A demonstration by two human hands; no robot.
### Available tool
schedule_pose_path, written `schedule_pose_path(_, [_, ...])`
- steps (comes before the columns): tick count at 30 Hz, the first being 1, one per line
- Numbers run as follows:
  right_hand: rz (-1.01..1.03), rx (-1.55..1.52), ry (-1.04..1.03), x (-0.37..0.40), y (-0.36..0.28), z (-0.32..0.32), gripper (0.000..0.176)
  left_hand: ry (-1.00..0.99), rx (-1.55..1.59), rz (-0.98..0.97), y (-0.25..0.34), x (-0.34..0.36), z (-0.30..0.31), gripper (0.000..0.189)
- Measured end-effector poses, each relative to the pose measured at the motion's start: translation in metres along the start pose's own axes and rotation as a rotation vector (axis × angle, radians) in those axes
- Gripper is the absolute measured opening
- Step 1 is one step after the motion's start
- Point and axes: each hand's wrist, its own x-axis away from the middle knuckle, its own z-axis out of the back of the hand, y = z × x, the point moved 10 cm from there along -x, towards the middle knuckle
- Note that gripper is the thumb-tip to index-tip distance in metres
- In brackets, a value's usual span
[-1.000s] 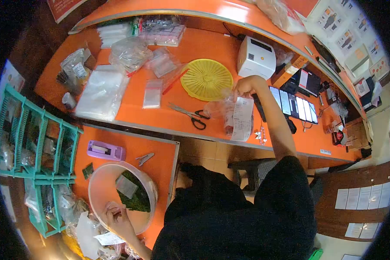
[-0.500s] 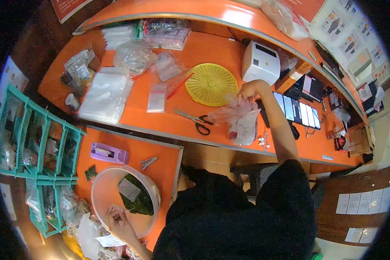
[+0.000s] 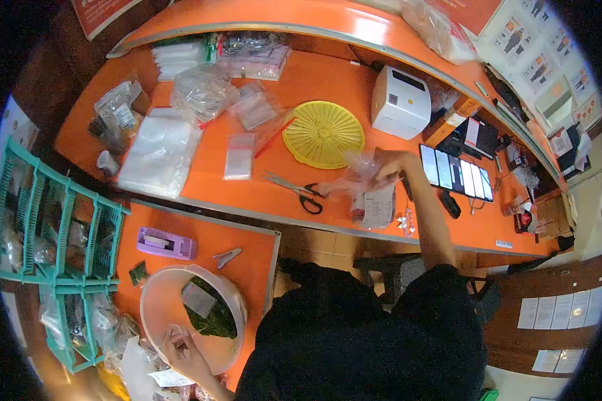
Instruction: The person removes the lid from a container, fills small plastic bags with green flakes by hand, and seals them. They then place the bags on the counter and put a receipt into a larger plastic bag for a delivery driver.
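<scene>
Your left hand [image 3: 182, 351] was inside the near side of the see-through bucket [image 3: 162, 297], its fingertips bunched by a bit of clear film [image 3: 178, 329]; whether they were closed on it, I cannot tell. Beside it in the bucket lay dark green mossy stuff [image 3: 219, 324] with a small clear packet [image 3: 199, 299] on top. Your right hand [image 3: 391, 167], farther off to the right, had its fingers together on a crumpled clear bag [image 3: 358, 172], just beyond a package bearing a printed slip [image 3: 378, 206]. On the left, teal baskets [image 3: 60, 227] held small plastic packets, and the shallow yellow basket [image 3: 324, 134] lay beyond the scissors [image 3: 301, 190]. The slip's print was too small to read, as was that on the paper label [image 3: 170, 378] near your left wrist; the red posters [image 3: 104, 13] at the far side showed only blurred white lettering. Everything stood on orange tabletops [image 3: 247, 200] edged in metal, with a purple tape dispenser [image 3: 167, 244] beyond the bucket and a white printer [image 3: 400, 103] at the far right. Paper sheets [image 3: 562, 309] hung on the brown wall panel to the right, and a dark stool [image 3: 401, 267] stood on the tiled floor [image 3: 318, 242].
</scene>
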Motion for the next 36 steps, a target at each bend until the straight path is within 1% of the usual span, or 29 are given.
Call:
schedule_pose_path(1, [0.090, 0.051, 0.057, -0.016, 0.001, -0.006, 0.070, -0.015, 0.010, 0.052, -0.006, 0.000, -0.002, 0.019])
schedule_pose_path(2, [0.178, 0.107, 0.118, -0.029, 0.001, -0.012, 0.068, -0.012, 0.017, 0.041, -0.004, -0.001, -0.002, 0.019])
schedule_pose_path(4, [0.407, -0.026, 0.357, -0.036, -0.003, -0.012, 0.063, -0.003, 0.031, 0.023, 0.000, 0.000, -0.001, 0.019])
schedule_pose_path(5, [0.523, -0.092, 0.476, -0.031, -0.005, -0.009, 0.061, 0.011, 0.029, -0.029, 0.004, 0.000, -0.001, 0.019])
schedule_pose_path(7, [0.462, -0.361, 0.328, -0.001, -0.009, 0.000, 0.054, 0.042, 0.022, -0.130, 0.011, 0.001, 0.001, 0.019])
schedule_pose_path(8, [0.429, -0.492, 0.252, 0.015, -0.013, 0.005, 0.051, 0.047, 0.019, -0.124, 0.013, 0.000, 0.001, 0.019])
schedule_pose_path(11, [0.480, -0.778, 0.181, 0.032, -0.007, 0.028, 0.047, 0.047, 0.018, -0.091, 0.021, -0.001, 0.003, 0.019])
schedule_pose_path(13, [0.272, -0.876, 0.587, 0.078, 0.011, 0.080, 0.046, 0.015, 0.020, -0.059, 0.019, 0.000, 0.004, 0.020])
schedule_pose_path(15, [0.340, -1.113, 0.633, 0.105, 0.005, 0.136, 0.047, 0.060, -0.016, 0.002, 0.015, 0.001, 0.007, 0.020])
schedule_pose_path(16, [0.443, -1.216, 0.863, 0.145, -0.020, 0.171, 0.049, 0.081, -0.034, 0.031, 0.013, 0.001, 0.008, 0.020])
schedule_pose_path(17, [0.542, -1.278, 0.862, 0.151, -0.023, 0.205, 0.043, 0.116, -0.032, -0.032, 0.016, 0.002, 0.010, 0.020])
schedule_pose_path(19, [0.767, -1.446, 0.727, 0.137, -0.018, 0.282, 0.030, 0.193, -0.029, -0.149, 0.015, 0.006, 0.014, 0.019])
schedule_pose_path(20, [0.856, -1.531, 0.614, 0.122, -0.014, 0.323, 0.024, 0.178, -0.056, -0.125, 0.013, 0.006, 0.013, 0.018])
schedule_pose_path(21, [0.905, -1.581, 0.536, 0.106, -0.013, 0.356, 0.018, 0.164, -0.084, -0.099, 0.012, 0.006, 0.014, 0.017])
schedule_pose_path(22, [0.946, -1.621, 0.505, 0.093, -0.018, 0.384, 0.013, 0.151, -0.111, -0.072, 0.008, 0.006, 0.014, 0.017])
schedule_pose_path(23, [0.967, -1.647, 0.497, 0.079, -0.023, 0.406, 0.010, 0.175, -0.127, -0.123, 0.007, 0.006, 0.015, 0.016])
schedule_pose_path(25, [0.980, -1.703, 0.611, 0.068, -0.044, 0.431, 0.012, 0.223, -0.163, -0.218, 0.010, 0.009, 0.016, 0.016])
schedule_pose_path(26, [0.996, -1.695, 0.640, 0.057, -0.058, 0.436, 0.013, 0.228, -0.141, -0.148, 0.006, 0.012, 0.016, 0.016])
schedule_pose_path(28, [1.003, -1.687, 0.667, 0.015, -0.084, 0.447, 0.015, 0.249, -0.090, -0.002, 0.021, 0.008, 0.020, 0.017])
schedule_pose_path(31, [0.952, -1.665, 0.677, -0.049, -0.100, 0.456, 0.018, 0.279, 0.053, 0.082, 0.024, 0.010, 0.023, 0.018])
schedule_pose_path(32, [0.941, -1.659, 0.687, -0.067, -0.102, 0.463, 0.020, 0.246, -0.151, 0.022, 0.017, 0.012, 0.024, 0.019])
schedule_pose_path(34, [0.912, -1.630, 0.714, -0.101, -0.105, 0.487, 0.023, 0.329, -0.135, 0.044, 0.016, 0.015, 0.026, 0.020])
schedule_pose_path(36, [0.878, -1.589, 0.779, -0.132, -0.109, 0.517, 0.027, 0.365, -0.050, 0.006, 0.032, 0.014, 0.029, 0.024])
